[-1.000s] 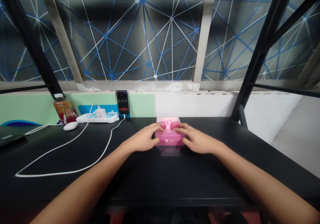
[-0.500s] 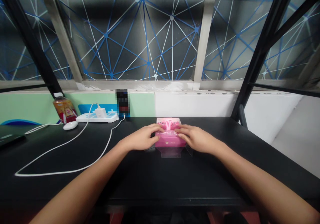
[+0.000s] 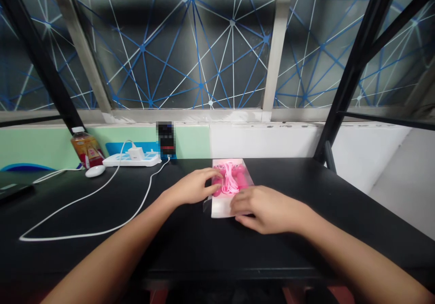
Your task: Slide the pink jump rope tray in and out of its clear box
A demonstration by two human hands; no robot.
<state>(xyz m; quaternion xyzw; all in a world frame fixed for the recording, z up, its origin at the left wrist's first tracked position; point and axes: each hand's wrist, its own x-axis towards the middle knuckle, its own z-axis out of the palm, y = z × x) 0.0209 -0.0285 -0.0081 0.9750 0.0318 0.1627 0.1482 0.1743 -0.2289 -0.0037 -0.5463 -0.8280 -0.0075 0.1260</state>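
Note:
On the black desk, straight ahead, lies a box [image 3: 239, 163] with its top opened out. Inside, a pink cord [image 3: 231, 179] is bundled between two pink handles, looking like a jump rope. The lid flap [image 3: 220, 208], pale on its inner side, is folded down toward me. My left hand [image 3: 197, 185] grips the box's left side, fingertips over the edge and thumb lower down. My right hand [image 3: 256, 208] has its fingers curled over the flap's right part, closed on it. Clear plastic [image 3: 207, 204] sticks out at the box's lower left.
At the back left stand a power strip [image 3: 146, 160] with a white plug and cable, a white mouse [image 3: 95, 171] and a drink bottle [image 3: 86, 147]. A phone-like device [image 3: 166, 140], blurred out, leans against the wall. A looped white cable [image 3: 68, 238] lies left of my left arm.
The pink lid has been swung open toward me, baring the bundled cord and handles. My right hand has moved down toward me with the flap; my left hand stays at the box's left side.

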